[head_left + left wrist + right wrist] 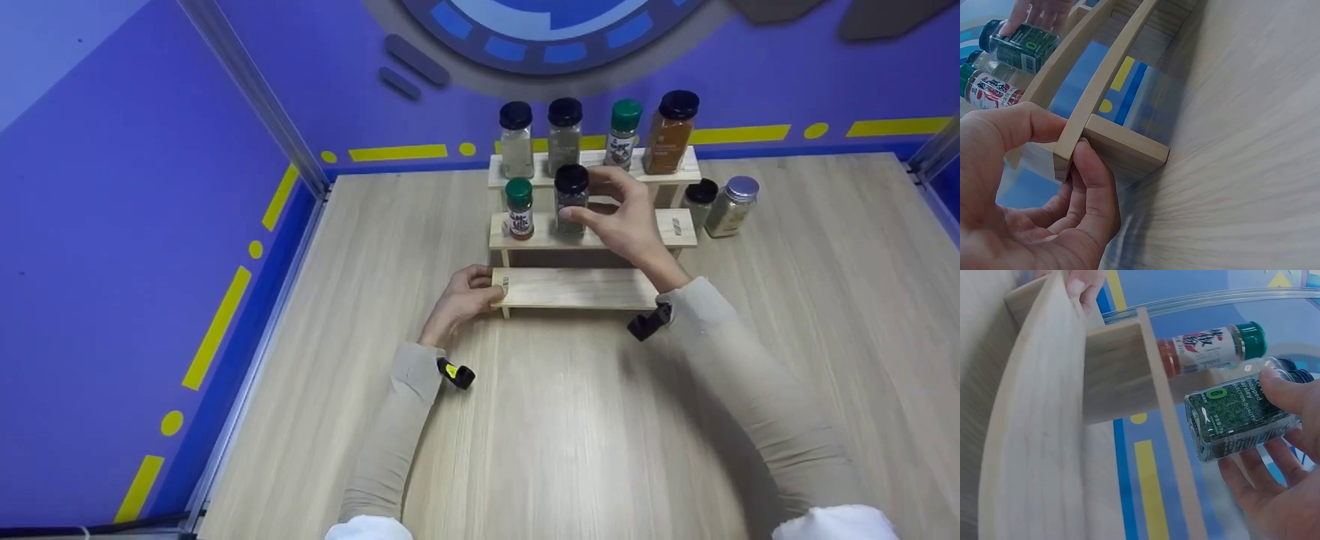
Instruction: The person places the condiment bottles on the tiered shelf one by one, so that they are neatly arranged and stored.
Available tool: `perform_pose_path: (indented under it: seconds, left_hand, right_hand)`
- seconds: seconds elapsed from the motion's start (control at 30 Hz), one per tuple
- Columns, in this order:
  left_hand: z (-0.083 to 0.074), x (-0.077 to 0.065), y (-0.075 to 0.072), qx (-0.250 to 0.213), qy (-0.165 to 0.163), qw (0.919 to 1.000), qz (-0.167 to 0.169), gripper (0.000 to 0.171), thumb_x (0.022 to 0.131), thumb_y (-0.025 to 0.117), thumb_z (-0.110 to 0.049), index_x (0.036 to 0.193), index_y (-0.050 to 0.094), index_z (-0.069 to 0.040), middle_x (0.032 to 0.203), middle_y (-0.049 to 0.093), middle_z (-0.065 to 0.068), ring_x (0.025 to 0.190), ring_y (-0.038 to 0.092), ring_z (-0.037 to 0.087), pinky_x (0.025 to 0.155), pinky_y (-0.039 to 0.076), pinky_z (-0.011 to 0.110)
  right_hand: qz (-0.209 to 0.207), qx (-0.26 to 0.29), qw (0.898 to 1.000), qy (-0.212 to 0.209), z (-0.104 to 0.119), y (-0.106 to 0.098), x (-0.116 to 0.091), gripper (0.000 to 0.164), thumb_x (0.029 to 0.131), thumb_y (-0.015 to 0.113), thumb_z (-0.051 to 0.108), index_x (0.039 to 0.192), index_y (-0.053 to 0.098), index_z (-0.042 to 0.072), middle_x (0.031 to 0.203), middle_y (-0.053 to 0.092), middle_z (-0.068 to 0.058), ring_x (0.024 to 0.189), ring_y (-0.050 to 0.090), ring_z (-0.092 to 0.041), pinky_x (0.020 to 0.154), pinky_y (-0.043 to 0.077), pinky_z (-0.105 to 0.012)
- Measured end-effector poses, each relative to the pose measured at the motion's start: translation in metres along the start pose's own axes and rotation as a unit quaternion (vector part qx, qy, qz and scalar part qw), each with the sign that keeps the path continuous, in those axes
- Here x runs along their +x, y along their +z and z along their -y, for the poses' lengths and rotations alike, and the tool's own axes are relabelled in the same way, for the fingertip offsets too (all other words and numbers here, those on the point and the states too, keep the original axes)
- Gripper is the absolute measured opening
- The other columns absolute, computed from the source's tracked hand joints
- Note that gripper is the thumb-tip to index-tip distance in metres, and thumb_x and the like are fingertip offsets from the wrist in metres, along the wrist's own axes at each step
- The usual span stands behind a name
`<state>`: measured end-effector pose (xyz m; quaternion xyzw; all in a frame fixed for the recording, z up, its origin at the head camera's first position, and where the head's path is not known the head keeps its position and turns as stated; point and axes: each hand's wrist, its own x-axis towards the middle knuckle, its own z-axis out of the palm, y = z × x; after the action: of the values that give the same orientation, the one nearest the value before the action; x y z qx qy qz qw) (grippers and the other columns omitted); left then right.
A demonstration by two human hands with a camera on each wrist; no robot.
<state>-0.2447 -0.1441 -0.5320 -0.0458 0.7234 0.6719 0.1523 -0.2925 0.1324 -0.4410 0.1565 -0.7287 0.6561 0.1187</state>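
Note:
My right hand (626,225) grips a glass jar of chopped parsley (1235,413) with a black lid, thumb on one side and fingers on the other. The jar is upright over the middle tier (622,234) of a wooden three-step rack. Just left of it stands a green-capped spice jar (520,214) with a white label and reddish contents. Down at the front, my left hand (461,300) pinches the left end of the rack's bottom tier (577,288) between thumb and fingers. That tier bears no jars.
Along the top tier (498,172) stand several spice jars, among them a green-capped jar (622,135) and an orange-brown jar (670,139). A silver-lidded jar (733,206) and a black-lidded jar (700,202) stand right of the rack. A blue-purple wall (322,82) rises behind the table.

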Motion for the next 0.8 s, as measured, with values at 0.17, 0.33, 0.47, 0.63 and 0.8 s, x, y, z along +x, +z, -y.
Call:
perform_pose_path:
  seconds: [0.17, 0.33, 0.47, 0.63, 0.8]
  left_hand:
    - [-0.0005, 0.0001, 0.0007, 0.004, 0.003, 1.0, -0.003, 0.043, 0.087, 0.067, 0.002, 0.129, 0.059, 0.005, 0.112, 0.071, 0.015, 0.09, 0.065, 0.016, 0.074, 0.062, 0.025]
    - [-0.0005, 0.0003, 0.0005, 0.005, 0.003, 1.0, -0.004, 0.042, 0.087, 0.067, 0.003, 0.128, 0.059, 0.006, 0.108, 0.071, 0.012, 0.088, 0.064, 0.015, 0.073, 0.063, 0.025]
    - [0.0004, 0.0007, 0.0001, 0.005, 0.002, 1.0, -0.001, 0.041, 0.088, 0.067, 0.002, 0.129, 0.059, 0.006, 0.109, 0.07, 0.012, 0.088, 0.064, 0.015, 0.073, 0.063, 0.025]
    - [0.0012, 0.002, 0.0, 0.004, -0.003, 1.0, -0.004, 0.043, 0.088, 0.068, 0.002, 0.13, 0.059, 0.006, 0.112, 0.071, 0.013, 0.089, 0.065, 0.016, 0.073, 0.062, 0.024]
    - [0.0008, 0.003, 0.0006, 0.005, -0.006, 0.9999, -0.007, 0.044, 0.087, 0.067, 0.003, 0.13, 0.059, 0.006, 0.115, 0.071, 0.016, 0.088, 0.065, 0.016, 0.071, 0.061, 0.023]
  right_hand:
    - [0.0, -0.01, 1.0, 0.0, -0.0051, 0.0046, -0.0004, 0.058, 0.079, 0.093, -0.002, 0.131, 0.068, -0.004, 0.121, 0.069, -0.012, 0.106, 0.069, -0.015, 0.095, 0.062, -0.027]
    - [0.004, -0.006, 1.0, 0.003, -0.0076, 0.0078, 0.0004, 0.06, 0.078, 0.093, -0.003, 0.132, 0.066, -0.005, 0.125, 0.069, -0.015, 0.108, 0.069, -0.019, 0.095, 0.062, -0.026]
    - [0.006, -0.003, 1.0, 0.006, -0.0079, 0.0081, -0.0003, 0.06, 0.078, 0.093, -0.004, 0.132, 0.066, -0.006, 0.127, 0.068, -0.014, 0.111, 0.069, -0.021, 0.097, 0.062, -0.029]
    - [0.008, -0.003, 1.0, 0.009, -0.0079, 0.0072, -0.0015, 0.061, 0.078, 0.093, -0.004, 0.133, 0.065, -0.006, 0.127, 0.068, -0.012, 0.111, 0.068, -0.021, 0.097, 0.063, -0.032]
    - [0.004, 0.002, 1.0, 0.014, -0.0084, 0.0063, -0.0017, 0.061, 0.077, 0.092, -0.005, 0.132, 0.065, -0.006, 0.124, 0.068, -0.01, 0.11, 0.068, -0.021, 0.096, 0.063, -0.031]
